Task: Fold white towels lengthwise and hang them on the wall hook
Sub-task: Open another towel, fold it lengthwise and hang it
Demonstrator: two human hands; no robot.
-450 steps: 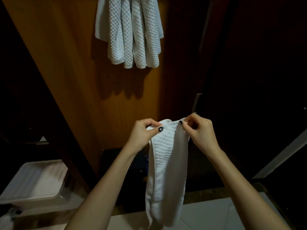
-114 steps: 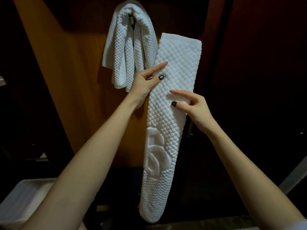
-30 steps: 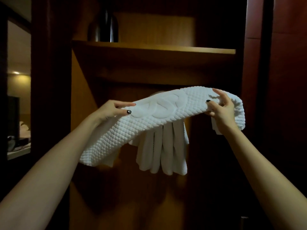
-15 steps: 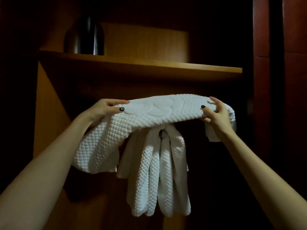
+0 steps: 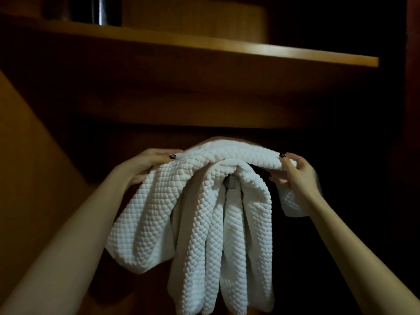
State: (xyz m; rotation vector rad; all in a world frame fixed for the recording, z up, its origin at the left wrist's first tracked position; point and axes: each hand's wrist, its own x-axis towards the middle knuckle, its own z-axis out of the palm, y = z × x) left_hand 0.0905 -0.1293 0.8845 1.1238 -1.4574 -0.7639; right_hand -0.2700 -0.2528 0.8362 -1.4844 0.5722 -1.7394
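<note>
A folded white quilted towel (image 5: 156,210) lies stretched sideways across the top of the metal wall hook (image 5: 230,183), over the white towels (image 5: 218,258) hanging there in long folds. My left hand (image 5: 147,165) grips the towel's left part, which droops down to the left. My right hand (image 5: 295,176) grips its right part, with a short end hanging below the wrist. The hook shows only as a small grey block between the folds.
A wooden shelf (image 5: 250,51) runs across just above the hook, with a dark metallic vessel (image 5: 102,10) standing on it at the upper left. A wooden panel (image 5: 27,178) is on the left; dark panelling fills the right.
Both hands have carried the folded towel forward and down onto the top of the hook, over the hanging towels. The view has moved closer to the hook.
</note>
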